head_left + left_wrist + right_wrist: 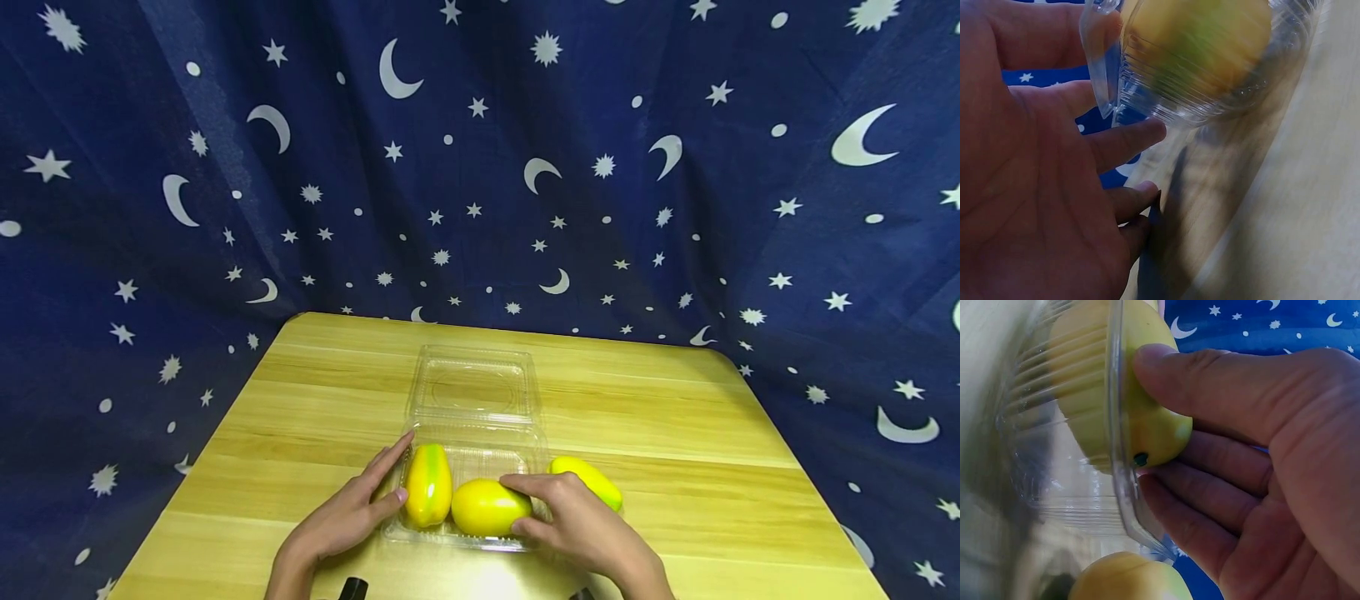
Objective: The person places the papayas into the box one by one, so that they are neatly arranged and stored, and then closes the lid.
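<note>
A clear plastic clamshell container point(468, 543) lies on the table with its lid point(474, 392) folded back. Inside it, on the left, a yellow fruit with a green stripe point(430, 485) stands lengthwise. A yellow mango point(486, 507) lies crosswise on the right, and my right hand point(573, 521) grips its right end between thumb and fingers. In the right wrist view the mango's dark stem end point(1140, 459) shows beside the rim. My left hand point(345, 512) rests at the container's left side, fingers extended, with the thumb over the rim by the striped fruit.
Another yellow fruit with a green tip point(588, 481) lies on the wooden table point(315, 392), outside the container and behind my right hand. A dark blue curtain with moons and stars point(480, 167) hangs behind the table and down both sides.
</note>
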`<move>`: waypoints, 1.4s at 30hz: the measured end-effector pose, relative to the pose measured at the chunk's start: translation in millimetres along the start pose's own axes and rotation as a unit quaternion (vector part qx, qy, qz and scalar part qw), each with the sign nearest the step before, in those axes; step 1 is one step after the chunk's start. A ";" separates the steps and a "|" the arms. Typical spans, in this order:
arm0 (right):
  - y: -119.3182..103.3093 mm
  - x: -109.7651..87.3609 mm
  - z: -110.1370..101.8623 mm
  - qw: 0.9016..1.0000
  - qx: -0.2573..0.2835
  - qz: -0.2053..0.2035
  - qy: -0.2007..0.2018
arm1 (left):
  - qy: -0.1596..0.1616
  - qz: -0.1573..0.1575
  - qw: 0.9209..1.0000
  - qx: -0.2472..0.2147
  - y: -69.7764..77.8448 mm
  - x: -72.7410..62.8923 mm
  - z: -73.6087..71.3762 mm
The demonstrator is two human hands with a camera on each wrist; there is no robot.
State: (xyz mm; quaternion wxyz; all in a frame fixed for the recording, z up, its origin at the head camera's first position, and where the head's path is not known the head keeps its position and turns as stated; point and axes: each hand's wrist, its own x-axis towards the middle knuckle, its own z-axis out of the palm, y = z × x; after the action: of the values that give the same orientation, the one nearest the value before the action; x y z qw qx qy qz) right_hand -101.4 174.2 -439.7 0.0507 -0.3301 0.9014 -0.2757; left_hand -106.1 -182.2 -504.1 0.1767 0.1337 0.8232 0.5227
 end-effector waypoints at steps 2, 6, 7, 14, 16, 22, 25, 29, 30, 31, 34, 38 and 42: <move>-0.2 0.7 0.7 1.000 0.002 0.002 -0.002 | 0.000 -0.001 1.000 -0.002 -0.1 0.0 0.2; -0.7 1.8 1.7 1.000 0.004 0.007 -0.002 | 0.000 -0.003 1.000 -0.002 0.3 -0.3 0.3; -0.8 2.2 2.0 1.000 0.003 0.007 -0.002 | 0.001 -0.004 1.000 -0.002 0.6 -0.5 0.3; -0.9 5.6 3.1 1.000 -0.019 0.006 -0.007 | 0.003 -0.007 1.000 -0.006 1.9 -0.5 0.3; -1.0 6.6 2.9 1.000 -0.023 0.006 -0.009 | 0.002 -0.007 1.000 -0.006 1.9 -0.3 0.4; -2.3 8.1 1.8 1.000 -0.017 0.001 -0.010 | 0.003 -0.007 1.000 -0.005 1.0 0.2 0.3; -3.3 7.8 1.0 1.000 -0.019 -0.002 -0.008 | 0.002 -0.008 1.000 -0.003 0.6 0.3 0.3; -5.0 6.7 -0.2 0.999 -0.033 -0.001 -0.002 | 0.001 -0.010 1.000 0.001 0.4 0.2 0.2; -5.2 6.4 -0.5 0.999 -0.037 0.000 0.000 | 0.002 -0.010 1.000 0.002 0.5 0.2 0.2; -5.5 6.2 -0.9 0.999 -0.041 0.001 0.003 | 0.002 -0.010 1.000 0.003 0.6 0.2 0.0; -5.4 5.8 -1.7 0.999 -0.048 0.002 0.009 | 0.002 -0.008 1.000 0.004 0.7 0.1 -0.3; -4.6 4.9 -3.4 0.999 -0.041 0.001 0.009 | 0.002 -0.008 1.000 0.004 0.9 0.1 -0.2; -3.0 2.2 -7.5 1.000 -0.024 0.006 0.012 | 0.004 -0.008 1.000 0.003 1.3 0.0 0.1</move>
State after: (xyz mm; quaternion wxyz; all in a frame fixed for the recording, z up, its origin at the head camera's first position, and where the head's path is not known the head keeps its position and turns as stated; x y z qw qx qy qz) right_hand -103.5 174.4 -431.6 0.0336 -0.3224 0.9103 -0.2575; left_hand -106.0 -181.6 -502.9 0.1774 0.1253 0.8266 0.5191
